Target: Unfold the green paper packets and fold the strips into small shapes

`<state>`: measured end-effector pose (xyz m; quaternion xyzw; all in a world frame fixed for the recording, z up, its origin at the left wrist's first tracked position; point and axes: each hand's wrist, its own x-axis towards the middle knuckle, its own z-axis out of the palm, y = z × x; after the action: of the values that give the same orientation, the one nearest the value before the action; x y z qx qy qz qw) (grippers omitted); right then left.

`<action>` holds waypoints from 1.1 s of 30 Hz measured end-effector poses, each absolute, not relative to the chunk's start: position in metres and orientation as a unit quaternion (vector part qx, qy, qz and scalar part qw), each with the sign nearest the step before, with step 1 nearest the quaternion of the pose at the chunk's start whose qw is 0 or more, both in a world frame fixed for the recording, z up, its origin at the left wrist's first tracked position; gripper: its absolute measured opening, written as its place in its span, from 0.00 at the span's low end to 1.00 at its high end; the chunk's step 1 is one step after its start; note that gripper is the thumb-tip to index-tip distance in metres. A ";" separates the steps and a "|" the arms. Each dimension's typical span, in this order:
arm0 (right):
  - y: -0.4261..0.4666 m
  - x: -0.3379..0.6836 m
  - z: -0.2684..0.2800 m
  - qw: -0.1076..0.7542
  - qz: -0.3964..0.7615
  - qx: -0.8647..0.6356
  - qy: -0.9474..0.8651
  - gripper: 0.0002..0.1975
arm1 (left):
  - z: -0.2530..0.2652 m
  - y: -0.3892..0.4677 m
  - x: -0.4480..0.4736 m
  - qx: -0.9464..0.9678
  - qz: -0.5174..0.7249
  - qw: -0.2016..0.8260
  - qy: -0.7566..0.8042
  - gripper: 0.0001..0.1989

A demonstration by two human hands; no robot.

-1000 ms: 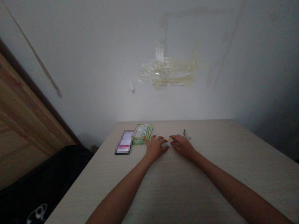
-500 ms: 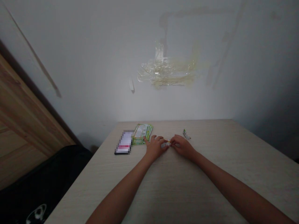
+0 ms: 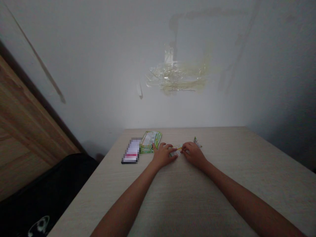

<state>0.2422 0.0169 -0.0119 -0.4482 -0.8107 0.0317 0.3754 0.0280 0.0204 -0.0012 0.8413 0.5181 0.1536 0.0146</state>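
Note:
A small printed packet [image 3: 177, 150], white with yellow and green, lies flat on the table between my hands. My left hand [image 3: 164, 156] holds its left end between thumb and index finger, the other fingers spread toward the left. At the packet's right end, my right hand [image 3: 194, 154] pinches the edge with bent fingertips. Just left of my left hand is a stack of green-and-white packets [image 3: 149, 140], which its outer finger reaches. My fingers cover both ends of the small packet.
A phone [image 3: 130, 151] with a blurred-out screen lies left of the stack. Beyond my right hand is a crumpled scrap of wrapper [image 3: 197, 142]. The table [image 3: 187, 197] meets a wall [image 3: 103, 65] patched with clear tape. A black cloth item [image 3: 49, 184] is at lower left.
My right hand has shifted slightly right, and more of the packet shows between my hands. The left hand has barely moved; stack, phone and scrap stay put.

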 end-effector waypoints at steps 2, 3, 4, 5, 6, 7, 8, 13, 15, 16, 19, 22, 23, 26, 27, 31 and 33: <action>0.016 0.243 -0.010 0.372 0.038 -0.430 -0.822 0.07 | -0.002 0.020 0.028 0.839 0.157 0.012 0.520 0.20; 0.015 0.243 -0.010 0.372 0.043 -0.417 -0.828 0.08 | -0.003 0.021 0.028 0.839 0.159 0.013 0.520 0.19; 0.014 0.243 -0.009 0.372 0.048 -0.405 -0.834 0.08 | -0.003 0.021 0.028 0.839 0.161 0.014 0.520 0.19; 0.013 0.242 -0.008 0.373 0.053 -0.394 -0.838 0.09 | -0.003 0.021 0.028 0.839 0.162 0.015 0.519 0.19; 0.012 0.242 -0.007 0.375 0.058 -0.384 -0.842 0.09 | -0.003 0.021 0.028 0.840 0.163 0.016 0.518 0.20; 0.011 0.241 -0.006 0.376 0.064 -0.375 -0.845 0.09 | -0.003 0.021 0.028 0.840 0.164 0.018 0.517 0.20; 0.010 0.240 -0.005 0.377 0.069 -0.366 -0.848 0.09 | -0.003 0.020 0.028 0.839 0.165 0.018 0.518 0.19; 0.009 0.239 -0.007 0.380 0.088 -0.349 -0.852 0.10 | -0.002 0.020 0.029 0.835 0.160 0.026 0.526 0.20; 0.011 0.241 -0.010 0.386 0.093 -0.354 -0.847 0.09 | -0.002 0.021 0.029 0.834 0.158 0.030 0.528 0.20; 0.013 0.242 -0.011 0.391 0.095 -0.359 -0.842 0.08 | -0.002 0.021 0.029 0.834 0.158 0.031 0.528 0.20; 0.017 0.246 -0.016 0.417 0.083 -0.398 -0.813 0.08 | -0.001 0.020 0.029 0.835 0.153 0.031 0.528 0.20; 0.019 0.246 -0.018 0.413 0.072 -0.425 -0.802 0.06 | 0.000 0.019 0.030 0.833 0.141 0.024 0.535 0.21; 0.019 0.246 -0.017 0.405 0.073 -0.426 -0.805 0.06 | 0.000 0.019 0.030 0.832 0.138 0.020 0.537 0.21; 0.016 0.243 -0.014 0.393 0.078 -0.419 -0.815 0.05 | 0.000 0.018 0.031 0.831 0.137 0.016 0.538 0.21; 0.015 0.242 -0.012 0.390 0.079 -0.411 -0.820 0.06 | -0.001 0.018 0.031 0.831 0.138 0.017 0.538 0.21; 0.011 0.241 -0.008 0.379 0.075 -0.385 -0.838 0.07 | -0.002 0.019 0.030 0.832 0.140 0.024 0.536 0.21; 0.009 0.240 -0.007 0.375 0.071 -0.377 -0.844 0.07 | -0.003 0.019 0.029 0.834 0.142 0.026 0.533 0.21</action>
<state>0.2404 0.0095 -0.0067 -0.3766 -0.8440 0.0712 0.3753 0.0294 0.0185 -0.0028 0.8339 0.5327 0.1421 0.0262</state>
